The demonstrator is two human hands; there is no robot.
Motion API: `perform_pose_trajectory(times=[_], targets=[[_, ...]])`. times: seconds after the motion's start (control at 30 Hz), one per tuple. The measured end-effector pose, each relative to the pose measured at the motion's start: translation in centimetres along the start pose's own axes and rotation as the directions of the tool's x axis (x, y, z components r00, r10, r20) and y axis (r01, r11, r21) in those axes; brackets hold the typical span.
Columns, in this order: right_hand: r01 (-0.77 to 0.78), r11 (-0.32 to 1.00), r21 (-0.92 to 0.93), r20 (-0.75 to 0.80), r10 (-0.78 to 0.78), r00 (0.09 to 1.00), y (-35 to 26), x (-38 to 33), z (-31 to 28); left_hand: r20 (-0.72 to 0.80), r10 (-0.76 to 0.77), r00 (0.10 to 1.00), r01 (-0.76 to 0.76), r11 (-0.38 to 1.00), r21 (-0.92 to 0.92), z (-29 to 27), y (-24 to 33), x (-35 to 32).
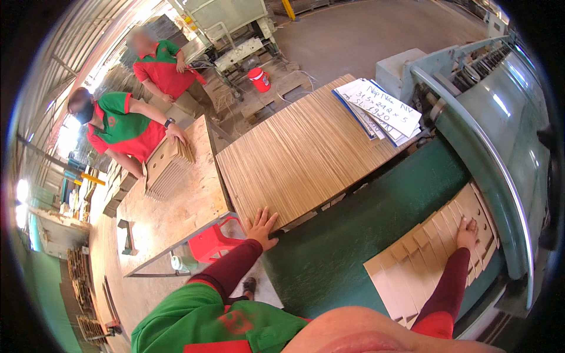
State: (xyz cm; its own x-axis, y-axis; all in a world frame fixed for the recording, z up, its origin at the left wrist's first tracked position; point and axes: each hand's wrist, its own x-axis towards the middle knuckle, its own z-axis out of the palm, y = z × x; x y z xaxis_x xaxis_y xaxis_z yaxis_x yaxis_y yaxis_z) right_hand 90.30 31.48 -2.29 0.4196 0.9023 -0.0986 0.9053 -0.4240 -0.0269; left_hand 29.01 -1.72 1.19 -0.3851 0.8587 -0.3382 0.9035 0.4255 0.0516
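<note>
The right hand (467,232) (its grip I cannot tell) seemingly arranges cards (393,281) on the belt (329,253), left hand (262,228) spread by the stack (288,165); next probably calls for even overlap.

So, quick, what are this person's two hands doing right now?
Left hand: open, fingers spread at the near edge of the ribbed brown stack, holding nothing.
Right hand: resting on overlapping cardboard pieces; whether it grips any cannot be told.

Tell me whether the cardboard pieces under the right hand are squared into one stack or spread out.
Spread out: the cardboard pieces overlap in a staggered row on the green surface, edges showing one after another.
</note>
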Motion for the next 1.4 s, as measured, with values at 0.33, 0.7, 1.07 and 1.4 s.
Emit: perform_pose_trajectory(times=[0.33,0.7,1.07,1.4], targets=[[-0.127,0.992,0.017,-0.045,0.128,0.991,-8.5,-24.7,0.1,0.867,0.489,0.093,0.972,0.143,-0.185,13.4,-0.8,-18.5],[-0.1,0.995,0.015,0.115,0.097,0.989,-14.2,-45.1,-2.8,0.379,0.915,0.14,0.864,0.074,-0.498,10.7,-7.0,-25.1],[0.312,0.917,0.248,-0.056,-0.308,0.95,-7.9,-38.3,-12.9,0.536,0.691,0.486,0.741,-0.001,-0.671,2.5,13.4,-21.9],[0.376,0.875,0.305,-0.192,-0.331,0.924,-6.9,-34.4,-16.7,0.575,0.367,0.731,0.662,-0.176,-0.729,-2.2,26.3,-19.9]])
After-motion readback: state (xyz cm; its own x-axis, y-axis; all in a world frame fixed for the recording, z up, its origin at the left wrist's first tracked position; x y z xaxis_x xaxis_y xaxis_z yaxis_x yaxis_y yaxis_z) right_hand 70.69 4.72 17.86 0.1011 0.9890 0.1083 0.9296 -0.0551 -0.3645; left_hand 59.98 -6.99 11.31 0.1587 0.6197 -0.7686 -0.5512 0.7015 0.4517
